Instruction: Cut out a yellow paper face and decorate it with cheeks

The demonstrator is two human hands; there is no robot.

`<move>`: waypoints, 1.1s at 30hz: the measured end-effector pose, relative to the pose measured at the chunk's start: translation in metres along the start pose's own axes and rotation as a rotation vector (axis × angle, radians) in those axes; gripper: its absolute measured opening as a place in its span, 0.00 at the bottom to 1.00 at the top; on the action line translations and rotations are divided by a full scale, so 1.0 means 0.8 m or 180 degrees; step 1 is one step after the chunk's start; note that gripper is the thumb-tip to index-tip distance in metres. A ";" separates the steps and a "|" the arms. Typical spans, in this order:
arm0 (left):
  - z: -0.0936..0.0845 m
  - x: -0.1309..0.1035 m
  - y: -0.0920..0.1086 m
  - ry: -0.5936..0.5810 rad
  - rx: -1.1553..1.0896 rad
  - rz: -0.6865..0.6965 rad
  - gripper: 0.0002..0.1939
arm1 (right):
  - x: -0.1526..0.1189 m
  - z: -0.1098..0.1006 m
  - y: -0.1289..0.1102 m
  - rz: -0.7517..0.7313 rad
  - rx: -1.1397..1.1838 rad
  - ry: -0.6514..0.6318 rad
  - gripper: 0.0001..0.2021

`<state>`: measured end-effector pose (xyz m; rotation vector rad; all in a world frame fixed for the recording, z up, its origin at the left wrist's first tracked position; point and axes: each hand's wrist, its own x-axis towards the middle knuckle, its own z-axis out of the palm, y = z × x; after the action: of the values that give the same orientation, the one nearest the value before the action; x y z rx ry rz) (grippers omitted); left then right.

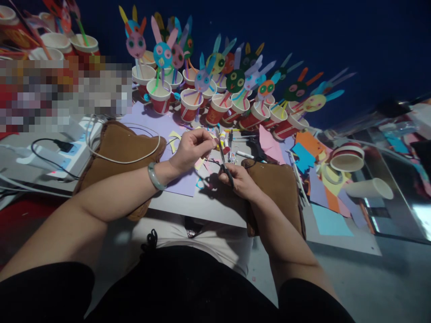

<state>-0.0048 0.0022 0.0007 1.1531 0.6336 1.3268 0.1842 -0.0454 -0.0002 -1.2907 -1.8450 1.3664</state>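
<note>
My right hand (240,179) grips a pair of scissors (222,154) with black handles, their blades pointing up and away from me. Close to the blades, my left hand (193,150) is closed in a pinch. A small dark pink piece of paper (216,141) shows at its fingertips, partly hidden by the fingers. A jade-coloured bangle (155,176) circles the left wrist. Beneath both hands are paper scraps (204,166) and a sheet of purple paper (182,186) on the pale table (215,211).
Several red paper cups (191,105) with straws and rabbit-faced paper heads line the back. Brown cushions (126,146) (276,193) lie under each forearm. A power strip (72,148) with cables sits left. Pens (230,146), coloured paper (332,220) and a tipped cup (346,157) are right.
</note>
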 end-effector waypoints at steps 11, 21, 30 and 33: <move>0.001 -0.001 0.001 -0.0020 0.0099 -0.0098 0.11 | 0.001 -0.001 -0.001 -0.0081 -0.0094 0.0009 0.27; 0.000 -0.002 -0.001 -0.0143 0.0181 -0.0013 0.11 | 0.001 0.000 -0.003 -0.0038 -0.0027 -0.0004 0.27; 0.000 -0.002 -0.001 -0.0168 0.0159 -0.0004 0.11 | 0.001 0.000 -0.001 -0.0017 0.0000 0.0025 0.27; 0.000 -0.003 -0.001 -0.0174 0.0186 0.0033 0.11 | 0.000 0.000 -0.001 -0.0010 -0.0020 0.0016 0.27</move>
<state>-0.0052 0.0002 -0.0009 1.2374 0.6308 1.2884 0.1838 -0.0454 0.0007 -1.2929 -1.8487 1.3556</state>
